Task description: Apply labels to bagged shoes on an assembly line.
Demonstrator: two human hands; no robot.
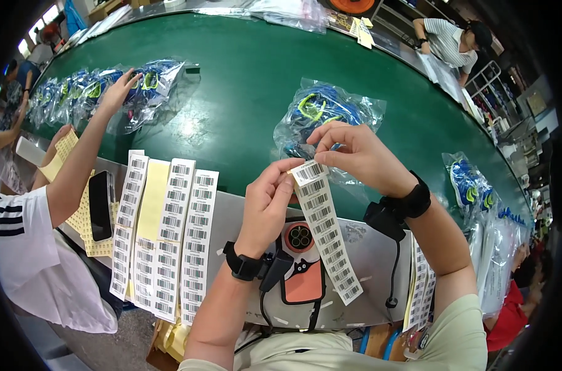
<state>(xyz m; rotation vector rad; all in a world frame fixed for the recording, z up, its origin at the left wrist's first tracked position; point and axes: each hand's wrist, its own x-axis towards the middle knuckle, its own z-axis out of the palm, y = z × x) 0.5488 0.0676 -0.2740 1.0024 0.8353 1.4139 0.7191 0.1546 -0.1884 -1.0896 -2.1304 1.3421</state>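
Observation:
Between thumb and fingers of my left hand (pixel 264 207) is the upper end of a long strip of barcode labels (pixel 328 238), white with printed bars, hanging down over the metal edge. My right hand (pixel 355 151) pinches the top label at the strip's upper corner, its fingers closed. Just beyond it on the green table lies a clear plastic bag (pixel 370 111) with a blue and lime-green item (pixel 318 106) inside; its exact kind is hard to make out. Each of my wrists wears a black strap with a small device.
An orange-cased phone (pixel 304 281) lies below my hands. Several label strips (pixel 197 247) hang over the edge at left, beside a black phone (pixel 100 206). A co-worker's hand (pixel 119 93) touches a row of bagged blue items (pixel 77 93). More bagged items (pixel 469 185) lie at right.

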